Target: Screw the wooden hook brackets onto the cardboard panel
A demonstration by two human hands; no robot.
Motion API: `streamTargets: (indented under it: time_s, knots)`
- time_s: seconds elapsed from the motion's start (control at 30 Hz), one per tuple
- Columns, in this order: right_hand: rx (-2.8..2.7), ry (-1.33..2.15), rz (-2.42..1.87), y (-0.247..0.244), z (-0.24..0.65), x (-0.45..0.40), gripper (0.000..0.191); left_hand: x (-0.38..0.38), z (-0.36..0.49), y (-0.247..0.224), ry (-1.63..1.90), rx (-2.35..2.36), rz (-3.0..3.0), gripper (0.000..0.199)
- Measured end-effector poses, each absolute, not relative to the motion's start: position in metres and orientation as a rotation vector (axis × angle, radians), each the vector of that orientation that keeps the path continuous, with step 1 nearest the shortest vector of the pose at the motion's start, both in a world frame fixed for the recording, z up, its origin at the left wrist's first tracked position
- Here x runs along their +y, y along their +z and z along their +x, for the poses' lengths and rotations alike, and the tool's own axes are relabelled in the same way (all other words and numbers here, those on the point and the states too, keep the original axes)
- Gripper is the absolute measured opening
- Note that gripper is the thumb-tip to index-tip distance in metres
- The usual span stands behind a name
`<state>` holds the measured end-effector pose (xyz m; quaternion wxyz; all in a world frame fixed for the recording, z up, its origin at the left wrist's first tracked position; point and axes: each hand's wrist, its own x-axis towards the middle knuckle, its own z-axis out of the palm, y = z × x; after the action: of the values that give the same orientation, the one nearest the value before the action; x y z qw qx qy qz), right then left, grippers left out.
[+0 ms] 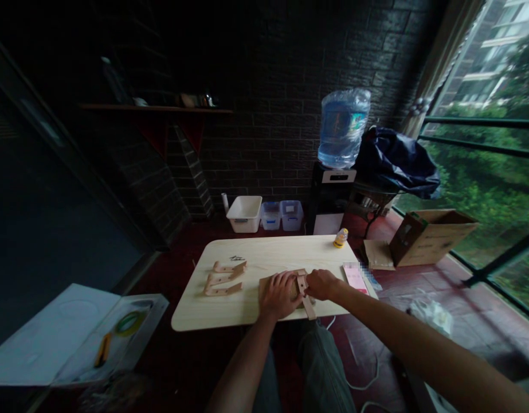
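Observation:
My left hand [281, 295] lies with fingers spread over a flat brown piece [265, 282] near the table's front edge, its thumb towards a tan strap [309, 308]. The strap looks like leather, has small dark holes or studs, and runs across the brown piece and over the near edge. My right hand [323, 284] is closed at the strap's right side; its fingertips are partly hidden, so anything small in them cannot be made out. To the left, similar bent tan straps [223, 288] with dark spots lie on the table [195, 312].
On the tabletop are a small yellow-capped bottle [340, 238], a pink-and-white paper [354, 277] and a dark squiggly item [237, 258]. A water dispenser [333, 195], plastic bins [245, 215] and a cardboard box [431, 238] stand beyond. An open white case [130, 338] sits left.

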<state>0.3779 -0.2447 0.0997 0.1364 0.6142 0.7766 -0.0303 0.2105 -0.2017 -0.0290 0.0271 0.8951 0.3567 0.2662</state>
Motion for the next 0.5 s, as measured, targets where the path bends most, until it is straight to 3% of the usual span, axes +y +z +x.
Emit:
streamTargets:
  time_s: [0.23, 0.5]
  knots:
    - [2.308, -0.104, 1.732, 0.1029, 0.3782, -0.2512, 0.04, -0.2014, 0.2093, -0.0267, 0.831, 1.073, 2.763, 0.056]
    - [2.409, -0.089, 1.572, 0.0981, 0.3785, -0.245, 0.023, -0.1998, 0.2133, -0.0271, 0.844, 1.096, 2.771, 0.057]
